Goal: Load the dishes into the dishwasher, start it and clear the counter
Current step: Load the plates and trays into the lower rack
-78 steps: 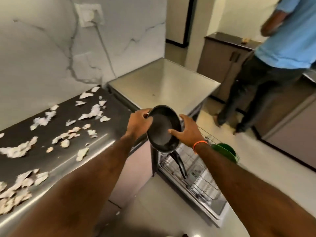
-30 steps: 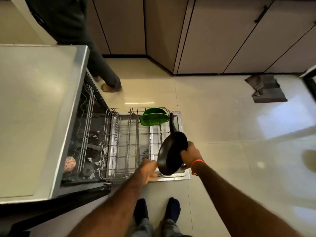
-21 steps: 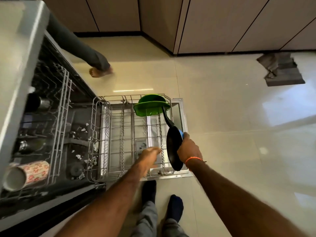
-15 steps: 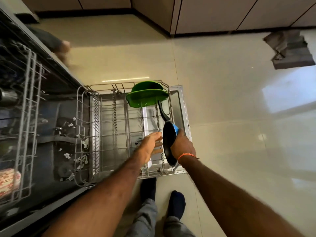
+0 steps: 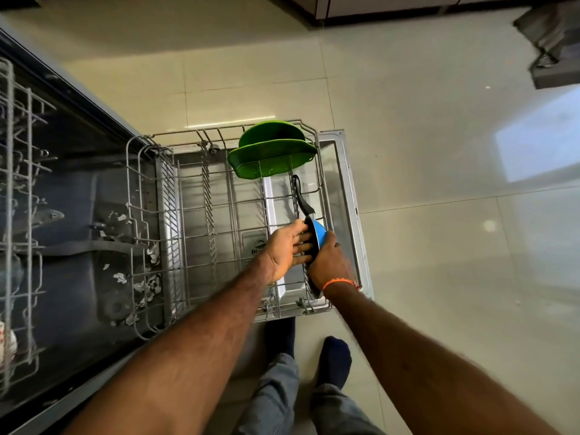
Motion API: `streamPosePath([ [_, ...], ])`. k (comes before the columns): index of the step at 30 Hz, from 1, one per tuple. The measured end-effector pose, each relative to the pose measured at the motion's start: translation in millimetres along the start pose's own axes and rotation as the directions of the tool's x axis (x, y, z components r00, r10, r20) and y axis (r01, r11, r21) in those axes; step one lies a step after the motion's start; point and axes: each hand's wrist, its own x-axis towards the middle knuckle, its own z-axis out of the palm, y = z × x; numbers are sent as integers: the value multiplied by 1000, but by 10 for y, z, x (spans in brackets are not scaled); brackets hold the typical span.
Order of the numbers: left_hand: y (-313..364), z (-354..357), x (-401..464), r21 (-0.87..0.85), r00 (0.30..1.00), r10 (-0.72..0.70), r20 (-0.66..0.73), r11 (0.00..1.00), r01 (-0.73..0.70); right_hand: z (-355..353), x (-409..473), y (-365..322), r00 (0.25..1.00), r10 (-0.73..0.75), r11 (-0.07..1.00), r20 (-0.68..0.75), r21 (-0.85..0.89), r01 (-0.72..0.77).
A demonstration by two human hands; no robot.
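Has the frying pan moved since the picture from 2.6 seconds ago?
Yes. The frying pan went down from counter height into the lower rack, now on edge, near the green plates.

Pan (image 5: 314, 238) in rack (image 5: 201, 215), before plates (image 5: 271, 155)

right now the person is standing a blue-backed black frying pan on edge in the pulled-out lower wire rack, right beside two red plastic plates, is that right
Not quite: the plates are green, not red. The head view shows two green plastic plates standing at the far end of the pulled-out lower wire rack, while both hands set the blue-backed black frying pan on edge there, the right hand gripping its rim.
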Motion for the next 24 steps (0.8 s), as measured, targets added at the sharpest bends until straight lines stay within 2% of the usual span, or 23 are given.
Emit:
streamPosePath([
  [7, 121, -79, -262, 38, 988, 8, -153, 999, -2, -281, -167, 25, 995, -32, 997, 98, -63, 38],
  [11, 289, -3, -685, 209, 969, 65, -237, 978, -14, -587, -405, -111, 992, -97, 984, 82, -144, 108],
  [13, 335, 23, -873, 467, 952, 166, -259, 884, -27, -726, -486, -203, 992, -97, 977, 75, -185, 109],
  [15, 387, 51, -1110, 718, 930, 257, -265, 696, 12, -901, -594, -322, 992, -105, 970, 67, -212, 117],
  [17, 422, 118, -1576, 776, 909, 294, -295, 628, 49, -1161, -894, -492, 984, -157, 954, 84, -245, 173],
  [21, 399, 291, -2441, 798, 858, 386, -338, 601, 44, -1603, -1468, -788, 950, -287, 906, 122, -288, 310],
  [24, 285, 389, -3110, 800, 826, 429, -365, 598, 43, -1852, -1945, -973, 884, -416, 818, 213, -338, 466],
])
